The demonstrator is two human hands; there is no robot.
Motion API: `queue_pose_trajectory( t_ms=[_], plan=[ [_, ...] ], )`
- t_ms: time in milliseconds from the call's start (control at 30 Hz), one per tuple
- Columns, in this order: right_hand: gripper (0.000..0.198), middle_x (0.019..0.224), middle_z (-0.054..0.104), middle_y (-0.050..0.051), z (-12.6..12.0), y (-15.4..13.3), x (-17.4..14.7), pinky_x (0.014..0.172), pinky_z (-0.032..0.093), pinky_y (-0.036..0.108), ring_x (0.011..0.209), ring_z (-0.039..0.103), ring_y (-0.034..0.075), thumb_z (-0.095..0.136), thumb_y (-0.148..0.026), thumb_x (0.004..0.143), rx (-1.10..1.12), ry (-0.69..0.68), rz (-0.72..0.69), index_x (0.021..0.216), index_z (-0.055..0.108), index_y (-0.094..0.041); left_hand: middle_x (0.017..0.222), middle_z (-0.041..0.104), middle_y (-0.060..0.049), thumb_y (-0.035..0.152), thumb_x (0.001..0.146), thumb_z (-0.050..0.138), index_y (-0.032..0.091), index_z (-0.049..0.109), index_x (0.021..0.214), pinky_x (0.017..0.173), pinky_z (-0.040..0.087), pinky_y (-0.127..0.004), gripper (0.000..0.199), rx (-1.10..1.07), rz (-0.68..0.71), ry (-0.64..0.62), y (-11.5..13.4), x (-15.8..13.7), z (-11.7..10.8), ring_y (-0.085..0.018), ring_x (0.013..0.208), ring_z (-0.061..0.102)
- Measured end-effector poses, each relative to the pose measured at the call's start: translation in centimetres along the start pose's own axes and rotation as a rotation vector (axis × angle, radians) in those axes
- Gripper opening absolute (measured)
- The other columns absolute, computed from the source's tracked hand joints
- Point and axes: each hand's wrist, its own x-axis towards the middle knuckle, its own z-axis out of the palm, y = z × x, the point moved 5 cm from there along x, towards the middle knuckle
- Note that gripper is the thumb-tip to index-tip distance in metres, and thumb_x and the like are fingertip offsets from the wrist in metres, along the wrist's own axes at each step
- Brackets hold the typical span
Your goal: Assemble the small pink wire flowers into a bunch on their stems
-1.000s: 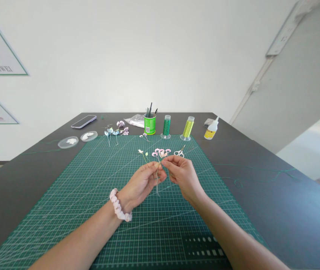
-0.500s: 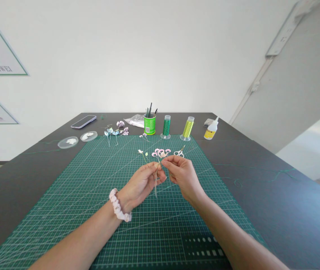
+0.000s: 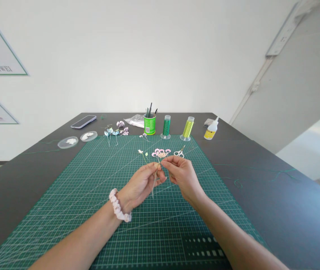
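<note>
Over the green cutting mat (image 3: pixel 98 195), my left hand (image 3: pixel 145 179) is closed in a pinch on the thin stem of a pale pink artificial flower (image 3: pixel 162 155). Loose thread-like strands (image 3: pixel 153 184) hang down from that pinch. My right hand (image 3: pixel 181 174) is closed too, thumb and forefinger pinching the same stem just under the petals, against my left fingertips. Pink-rimmed petals on wires (image 3: pixel 167 151) lie right behind the flower. A small white bud on a green stem (image 3: pixel 140 152) lies to the left, and white-handled scissors (image 3: pixel 179 153) to the right.
A green can of tools (image 3: pixel 149 125), a dark green thread spool (image 3: pixel 166 127), a yellow-green thread spool (image 3: pixel 187 128) and a glue bottle (image 3: pixel 211 129) stand along the back. Blue flowers (image 3: pixel 112 132), two shallow dishes (image 3: pixel 68 142) and a phone (image 3: pixel 83 122) lie back left.
The hanging strands have swung a little to the left, and the flower has tilted slightly. Both hands stay almost in place.
</note>
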Motion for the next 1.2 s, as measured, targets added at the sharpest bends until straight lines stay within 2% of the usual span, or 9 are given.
queue_pose_trajectory(
  t_ms=[467, 967, 1200],
  plan=[
    [0.023, 0.04, 0.038, -0.009, 0.17, -0.31, -0.13, 0.035, 0.018, 0.021, 0.036, 0.025, 0.005, 0.075, -0.038, 0.062, -0.001, -0.009, -0.007, 0.059, 0.063, -0.018, 0.064, 0.06, 0.001, 0.032, 0.082, 0.069, 0.015, 0.062, 0.066, 0.093, 0.043, -0.038, 0.023, 0.012, -0.001, 0.002, -0.28, 0.01, -0.32, -0.012, 0.069, 0.055],
    [0.024, 0.04, 0.038, -0.009, 0.25, -0.25, -0.14, 0.035, 0.021, 0.021, 0.037, 0.028, 0.007, 0.075, -0.039, 0.062, 0.005, -0.015, -0.004, 0.061, 0.065, -0.017, 0.062, 0.057, 0.002, 0.031, 0.082, 0.069, 0.016, 0.061, 0.065, 0.092, 0.044, -0.037, 0.024, -0.025, -0.014, -0.049, -0.28, 0.0, 0.26, -0.012, 0.068, 0.054],
    [0.023, 0.041, 0.038, -0.009, 0.12, -0.15, -0.19, 0.033, 0.022, 0.019, 0.037, 0.025, 0.005, 0.075, -0.037, 0.062, 0.011, -0.015, 0.007, 0.061, 0.065, -0.017, 0.06, 0.053, 0.002, 0.026, 0.087, 0.061, 0.016, 0.059, 0.061, 0.088, 0.045, -0.035, 0.028, -0.039, -0.035, -0.055, -0.18, -0.04, 0.44, -0.012, 0.066, 0.051]
  ],
)
